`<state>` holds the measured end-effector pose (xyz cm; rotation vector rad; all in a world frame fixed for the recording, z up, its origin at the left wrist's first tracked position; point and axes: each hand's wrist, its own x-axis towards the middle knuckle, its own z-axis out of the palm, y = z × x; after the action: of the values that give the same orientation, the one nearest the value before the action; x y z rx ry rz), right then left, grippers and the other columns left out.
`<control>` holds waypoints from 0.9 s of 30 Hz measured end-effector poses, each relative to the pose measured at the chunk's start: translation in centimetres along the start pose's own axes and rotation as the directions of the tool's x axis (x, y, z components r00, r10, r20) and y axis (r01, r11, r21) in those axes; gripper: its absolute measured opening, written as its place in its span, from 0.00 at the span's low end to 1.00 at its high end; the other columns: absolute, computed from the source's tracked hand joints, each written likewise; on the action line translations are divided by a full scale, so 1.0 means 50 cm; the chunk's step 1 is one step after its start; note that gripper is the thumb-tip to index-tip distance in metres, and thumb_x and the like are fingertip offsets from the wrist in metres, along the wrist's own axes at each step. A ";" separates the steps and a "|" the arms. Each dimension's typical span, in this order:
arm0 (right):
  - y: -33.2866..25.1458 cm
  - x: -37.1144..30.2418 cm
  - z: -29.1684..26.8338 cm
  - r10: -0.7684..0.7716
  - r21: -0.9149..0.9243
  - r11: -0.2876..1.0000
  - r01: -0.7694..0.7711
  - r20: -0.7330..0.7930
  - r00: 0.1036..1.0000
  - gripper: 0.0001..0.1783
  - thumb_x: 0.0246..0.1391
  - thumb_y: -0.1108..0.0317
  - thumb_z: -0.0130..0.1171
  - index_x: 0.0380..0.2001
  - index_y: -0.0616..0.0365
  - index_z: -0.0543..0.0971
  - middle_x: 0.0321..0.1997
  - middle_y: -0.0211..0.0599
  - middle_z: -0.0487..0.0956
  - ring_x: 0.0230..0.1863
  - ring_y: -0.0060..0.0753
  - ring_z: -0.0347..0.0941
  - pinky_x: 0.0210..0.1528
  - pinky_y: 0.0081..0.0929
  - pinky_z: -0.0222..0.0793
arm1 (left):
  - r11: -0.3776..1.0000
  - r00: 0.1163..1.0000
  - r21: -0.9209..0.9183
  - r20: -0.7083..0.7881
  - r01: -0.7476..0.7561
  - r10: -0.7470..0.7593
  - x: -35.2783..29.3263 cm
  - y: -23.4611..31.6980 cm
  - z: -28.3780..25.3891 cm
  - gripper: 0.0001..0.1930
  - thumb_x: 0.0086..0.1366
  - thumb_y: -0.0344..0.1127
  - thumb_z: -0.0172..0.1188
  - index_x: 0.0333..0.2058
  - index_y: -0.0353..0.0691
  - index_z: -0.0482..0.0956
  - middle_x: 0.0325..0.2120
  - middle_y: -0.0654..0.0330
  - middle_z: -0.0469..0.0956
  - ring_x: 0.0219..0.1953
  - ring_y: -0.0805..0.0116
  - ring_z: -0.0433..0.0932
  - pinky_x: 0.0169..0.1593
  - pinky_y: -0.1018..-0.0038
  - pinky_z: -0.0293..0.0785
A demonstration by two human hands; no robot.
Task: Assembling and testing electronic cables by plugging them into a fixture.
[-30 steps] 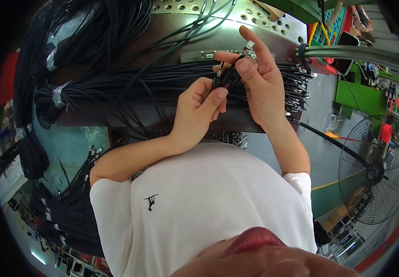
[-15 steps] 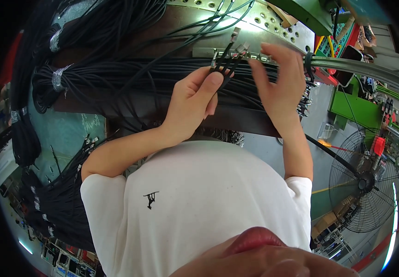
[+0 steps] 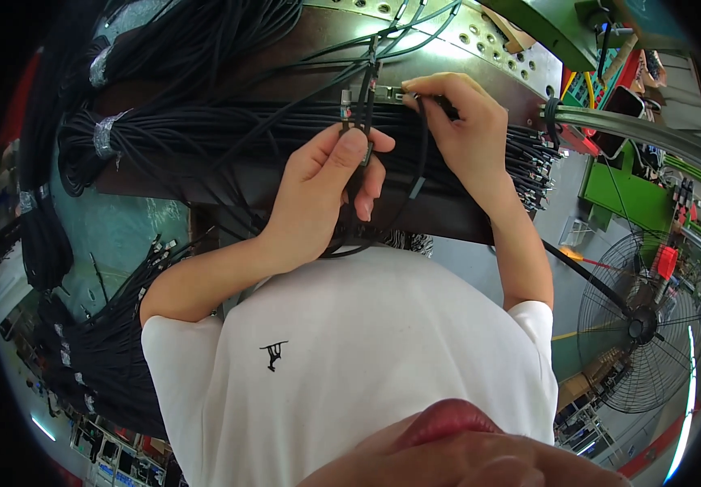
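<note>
Far left: a hanging mass of black cables [image 3: 204, 49], gathered with silver tape [image 3: 100, 66]. Below it a long cable bundle [image 3: 204, 134] lies left to right across a dark brown bench [image 3: 228, 183], its left end doubled back and bound with a silver band [image 3: 107, 136]. Nearer, left: a teal surface [image 3: 123, 231], scuffed; more dark cables [image 3: 107, 373] heaped beside it, near the white shirt [image 3: 383, 325].

Centre: left hand [image 3: 318, 183], over the near part of the bench, thumb pressed against curled fingers, gripping several short black leads [image 3: 369, 97]. Their ends rise past the thumb toward the far side; one, leftmost, has a silver connector [image 3: 346, 101].

Just right: right hand [image 3: 476, 134], fingers bent, thumb and forefinger drawn together in a pinch on the upper end of a single black cable [image 3: 424, 150]. That cable hangs, with a grey collar [image 3: 417, 188] partway, and curves nearward and left, below the left hand. Pinch is at the right end of a narrow metal strip [image 3: 387, 92]; contact with it, cannot tell.

Far right: perforated metal plate [image 3: 488, 57], green machine part [image 3: 541, 28]. Right, nearer: wire-caged fan [image 3: 642, 325].
</note>
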<state>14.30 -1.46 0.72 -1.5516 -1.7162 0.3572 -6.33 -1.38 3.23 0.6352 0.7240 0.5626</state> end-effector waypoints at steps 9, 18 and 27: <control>0.005 0.029 -0.007 0.039 0.009 0.999 -0.042 0.208 0.977 0.07 0.44 0.76 0.63 0.29 0.57 0.77 0.33 0.36 0.78 0.35 0.43 0.76 0.37 0.36 0.71 | 0.996 0.996 -0.020 0.031 0.089 -0.088 0.004 -0.010 0.007 0.19 0.76 0.47 0.44 0.45 0.34 0.74 0.20 0.62 0.71 0.19 0.78 0.65 0.24 0.80 0.65; -0.008 0.017 -0.029 -0.446 -0.367 0.823 0.434 0.056 0.893 0.10 0.44 0.74 0.63 0.33 0.53 0.77 0.39 0.30 0.78 0.39 0.34 0.76 0.38 0.30 0.73 | 0.983 0.975 0.014 0.129 0.182 -0.183 0.017 0.002 0.014 0.20 0.75 0.48 0.46 0.44 0.34 0.74 0.23 0.59 0.75 0.21 0.77 0.70 0.26 0.81 0.67; 0.028 -0.018 -0.015 -0.044 -0.018 0.999 0.044 -0.001 0.999 0.09 0.47 0.81 0.60 0.33 0.60 0.77 0.37 0.36 0.80 0.37 0.40 0.78 0.40 0.31 0.74 | 0.997 0.965 -0.053 0.257 0.059 -0.044 0.014 0.027 -0.006 0.21 0.76 0.48 0.40 0.44 0.33 0.71 0.21 0.53 0.76 0.20 0.71 0.72 0.26 0.79 0.70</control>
<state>15.79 -2.19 -0.04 -1.5237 -1.7540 0.3185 -6.44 0.08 3.70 0.6179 0.4774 0.4428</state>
